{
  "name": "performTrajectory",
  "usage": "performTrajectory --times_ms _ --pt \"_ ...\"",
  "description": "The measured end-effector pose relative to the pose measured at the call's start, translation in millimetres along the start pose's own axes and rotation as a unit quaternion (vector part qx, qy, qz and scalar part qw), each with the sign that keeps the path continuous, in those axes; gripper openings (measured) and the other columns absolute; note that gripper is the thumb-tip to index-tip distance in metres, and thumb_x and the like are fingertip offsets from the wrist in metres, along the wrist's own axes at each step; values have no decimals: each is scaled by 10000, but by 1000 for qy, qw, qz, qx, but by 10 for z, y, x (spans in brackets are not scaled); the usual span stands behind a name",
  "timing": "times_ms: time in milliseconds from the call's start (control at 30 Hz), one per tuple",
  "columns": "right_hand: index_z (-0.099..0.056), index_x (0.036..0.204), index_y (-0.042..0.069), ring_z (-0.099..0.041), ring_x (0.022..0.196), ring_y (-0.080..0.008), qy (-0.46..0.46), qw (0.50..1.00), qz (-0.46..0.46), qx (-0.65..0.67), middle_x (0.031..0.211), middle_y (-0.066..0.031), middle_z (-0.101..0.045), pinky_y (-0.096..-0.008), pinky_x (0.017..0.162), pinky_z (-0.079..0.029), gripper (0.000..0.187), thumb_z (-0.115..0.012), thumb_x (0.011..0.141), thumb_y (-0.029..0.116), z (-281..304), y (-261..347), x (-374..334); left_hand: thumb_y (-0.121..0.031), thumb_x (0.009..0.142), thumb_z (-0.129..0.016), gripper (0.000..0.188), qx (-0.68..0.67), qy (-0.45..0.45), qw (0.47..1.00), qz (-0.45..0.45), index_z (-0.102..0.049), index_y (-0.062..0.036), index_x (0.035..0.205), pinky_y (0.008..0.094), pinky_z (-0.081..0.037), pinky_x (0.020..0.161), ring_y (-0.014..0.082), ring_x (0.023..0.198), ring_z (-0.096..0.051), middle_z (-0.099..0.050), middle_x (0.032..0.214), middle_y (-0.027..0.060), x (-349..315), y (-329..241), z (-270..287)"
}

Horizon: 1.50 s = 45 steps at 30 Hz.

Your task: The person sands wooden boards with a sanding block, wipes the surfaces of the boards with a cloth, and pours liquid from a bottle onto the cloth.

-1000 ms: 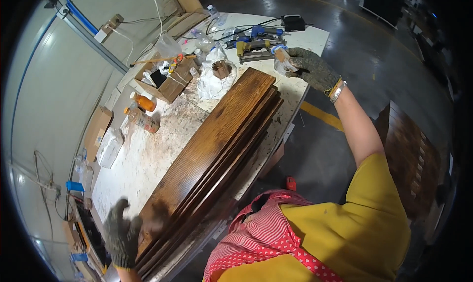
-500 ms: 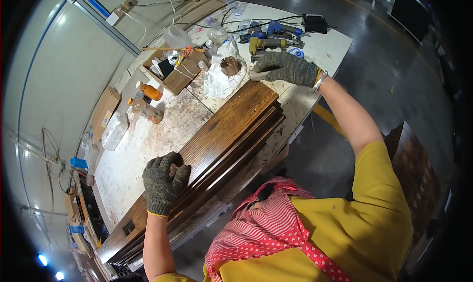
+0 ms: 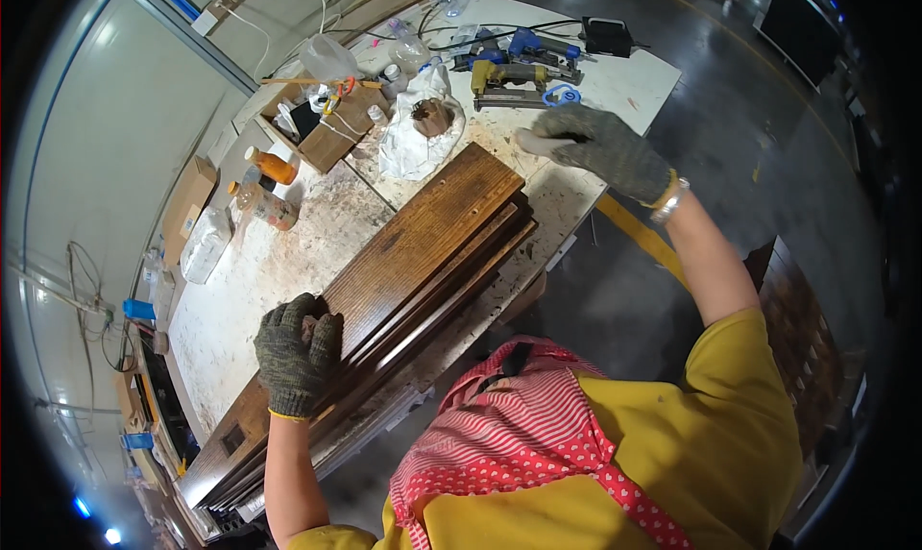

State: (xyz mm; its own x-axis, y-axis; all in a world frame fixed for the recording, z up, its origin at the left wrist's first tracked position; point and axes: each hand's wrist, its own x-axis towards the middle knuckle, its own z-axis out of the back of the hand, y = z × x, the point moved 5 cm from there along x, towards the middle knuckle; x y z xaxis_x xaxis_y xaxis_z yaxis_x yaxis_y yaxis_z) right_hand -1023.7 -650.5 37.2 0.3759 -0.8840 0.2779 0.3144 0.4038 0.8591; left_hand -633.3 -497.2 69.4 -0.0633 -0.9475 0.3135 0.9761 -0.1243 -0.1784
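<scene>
A stack of dark brown stained wooden boards [image 3: 423, 233] lies slantwise along the near edge of the worktable. My left hand [image 3: 296, 358], in a dark knitted glove, rests on the top board with its fingers curled. Between its thumb and fingers shows a small brownish bit I cannot make out. My right hand [image 3: 610, 156], in a matching glove, is raised off the boards near the table's right edge. A pale, rounded piece [image 3: 545, 145] sticks out from its closed fingers. A brown-stained cup-like thing [image 3: 432, 118] stands on a white cloth [image 3: 403, 148] beyond the stack.
Nail guns [image 3: 509, 74] with black hoses lie at the far end of the white table [image 3: 298, 262]. A cardboard box [image 3: 331, 137] of small tools and some bottles [image 3: 269, 166] stand on the far side. More brown boards [image 3: 797, 329] are at my right.
My right hand has moved right and toward me, away from the stack's far end, with the pale piece. My left hand stays on the top board. The whole view has shifted slightly.
</scene>
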Motion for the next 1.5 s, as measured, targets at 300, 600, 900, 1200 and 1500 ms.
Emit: performTrajectory --times_ms 300,600,900,1200,1500 --pt "-642 1102 34 -616 968 -211 97 982 108 -124 1048 -89 -648 -335 887 -485 270 -635 913 226 -170 -33 151 -167 883 -631 239 3 -6 999 -36 -668 -28 1073 450 -499 803 375 867 -626 -671 940 180 -4 160 -103" --pt "-525 1317 4 -628 1074 -212 -34 993 -70 85 1227 -129 -594 -363 914 -560 408 -579 915 -39 -83 -360 -542 -23 932 -537 373 -362 -1 930 65 -569 -27 1303 265 -469 699 96 745 -553 -651 890 51 203 927 -40" --pt "-532 1276 26 -609 1051 -231 -87 977 -98 -167 1187 -92 -598 -365 877 -560 336 -600 959 114 -159 -514 -451 -141 925 -620 241 -183 56 979 -66 -665 -13 1125 352 -517 757 233 835 -677 -716 932 135 1354 639 -249" --pt "-591 1153 18 -603 1034 -303 -107 674 -222 696 1105 -146 -607 -433 935 -536 253 -632 942 151 -624 -1409 194 -361 915 -531 298 114 125 968 -187 -667 -96 919 468 -505 754 375 856 -657 -686 879 165 2740 133 -1372" --pt "-594 1088 10 -641 915 -238 -30 679 -318 661 1027 -112 -611 -383 795 -590 221 -651 933 156 -873 -1914 673 -359 812 -661 425 201 241 942 -123 -608 -122 1161 479 -515 802 367 931 -667 -695 969 182 3334 -65 -2775"
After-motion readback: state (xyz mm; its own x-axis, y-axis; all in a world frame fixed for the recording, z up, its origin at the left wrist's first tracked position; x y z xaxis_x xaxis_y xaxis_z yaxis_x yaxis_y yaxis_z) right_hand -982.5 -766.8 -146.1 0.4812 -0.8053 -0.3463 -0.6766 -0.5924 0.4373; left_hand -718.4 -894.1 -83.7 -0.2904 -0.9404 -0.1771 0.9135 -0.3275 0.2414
